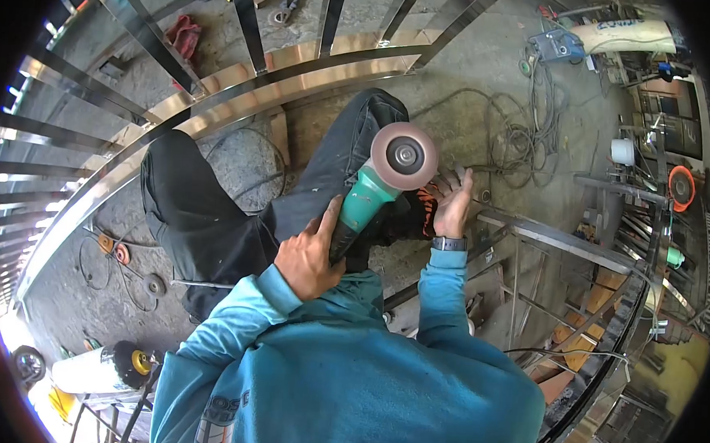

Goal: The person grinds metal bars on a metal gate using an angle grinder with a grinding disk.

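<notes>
My left hand (310, 259) is wrapped around the dark handle end of a green angle grinder (364, 200), with one finger stretched along its body. The grinder's reddish-brown disc (384, 164) faces up, its metal centre nut showing. To the right of the disc, my right hand (452, 206) is open, palm up and fingers spread, holding nothing; a dark watch (449, 244) is on that wrist. A black item with orange stripes (428, 213) shows between the grinder and my right hand. Both hands are in front of my blue shirt, over my lap.
A curved metal railing (298, 70) with upright bars arches ahead and left. Coiled cables (525, 142) lie on the floor by a blue machine (557, 47). Pliers (287, 5) and a red cloth (184, 38) lie beyond the railing. Metal frames (560, 242) stand at right.
</notes>
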Tool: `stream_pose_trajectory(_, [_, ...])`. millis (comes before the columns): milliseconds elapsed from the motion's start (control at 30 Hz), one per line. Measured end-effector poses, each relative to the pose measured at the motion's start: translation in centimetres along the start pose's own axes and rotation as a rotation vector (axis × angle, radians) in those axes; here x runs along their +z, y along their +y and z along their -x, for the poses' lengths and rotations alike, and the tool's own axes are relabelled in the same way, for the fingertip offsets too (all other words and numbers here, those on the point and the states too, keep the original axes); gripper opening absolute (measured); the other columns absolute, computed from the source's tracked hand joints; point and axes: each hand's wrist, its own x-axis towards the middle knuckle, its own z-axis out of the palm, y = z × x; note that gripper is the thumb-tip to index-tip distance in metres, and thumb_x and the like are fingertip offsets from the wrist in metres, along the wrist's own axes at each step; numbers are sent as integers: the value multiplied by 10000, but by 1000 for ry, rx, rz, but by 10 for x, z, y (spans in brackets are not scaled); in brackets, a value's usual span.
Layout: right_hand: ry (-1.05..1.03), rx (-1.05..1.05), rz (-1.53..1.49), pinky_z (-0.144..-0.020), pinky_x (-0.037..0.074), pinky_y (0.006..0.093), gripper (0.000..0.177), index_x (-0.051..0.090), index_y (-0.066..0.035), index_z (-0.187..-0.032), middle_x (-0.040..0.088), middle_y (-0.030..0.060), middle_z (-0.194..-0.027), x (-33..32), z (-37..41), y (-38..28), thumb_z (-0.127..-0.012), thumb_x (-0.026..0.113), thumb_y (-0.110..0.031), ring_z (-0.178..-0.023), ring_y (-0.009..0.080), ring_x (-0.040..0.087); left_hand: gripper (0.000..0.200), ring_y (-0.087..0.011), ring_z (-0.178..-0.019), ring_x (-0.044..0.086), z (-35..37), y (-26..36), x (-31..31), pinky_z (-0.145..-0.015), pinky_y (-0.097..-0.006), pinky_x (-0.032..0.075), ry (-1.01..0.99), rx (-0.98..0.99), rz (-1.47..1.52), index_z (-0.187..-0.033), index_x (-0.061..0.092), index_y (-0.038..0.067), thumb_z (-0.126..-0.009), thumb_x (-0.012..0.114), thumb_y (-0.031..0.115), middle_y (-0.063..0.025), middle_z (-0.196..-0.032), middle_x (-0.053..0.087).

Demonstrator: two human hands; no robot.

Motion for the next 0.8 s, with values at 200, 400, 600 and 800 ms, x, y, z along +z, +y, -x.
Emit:
stream_pose_trajectory(200, [-3,-33,-64,-952,501,435,682,405,33,-1494,575,231,-1324,0,-4,6,-1082,401,-510,-1110,320,638,1049,-521,-956,675,-1,6,-1,-845,-561,573,-76,-77,-75,-1613,163,106,-764,778,152,-351,-1219,606])
stream_pose_trajectory(400, [82,-330,664,-856,522,375,388,634,54,-1249,691,150,-1120,-40,-46,74,-1006,647,-249,-996,222,656,1053,-518,-956,677,-3,-3,1,-843,-560,575,-26,-59,-63,-1610,169,102,-764,793,160,-347,-1227,606])
stream_pose_trajectory(600, [-100,-239,600,-932,522,398,583,574,77,-1318,695,223,-1182,-93,-100,212,-899,780,-272,-1075,321,679,1049,-514,-941,683,-3,-4,3,-834,-553,580,-1,-54,-56,-1607,184,101,-758,796,160,-347,-1215,615])
stream_pose_trajectory(800, [-252,-326,837,-1039,485,443,668,539,82,-1367,647,280,-1298,-97,-97,235,-874,795,-287,-1222,415,624,1024,-516,-930,684,-4,-5,2,-828,-549,582,11,-52,-21,-1597,206,101,-761,793,165,-346,-1197,624])
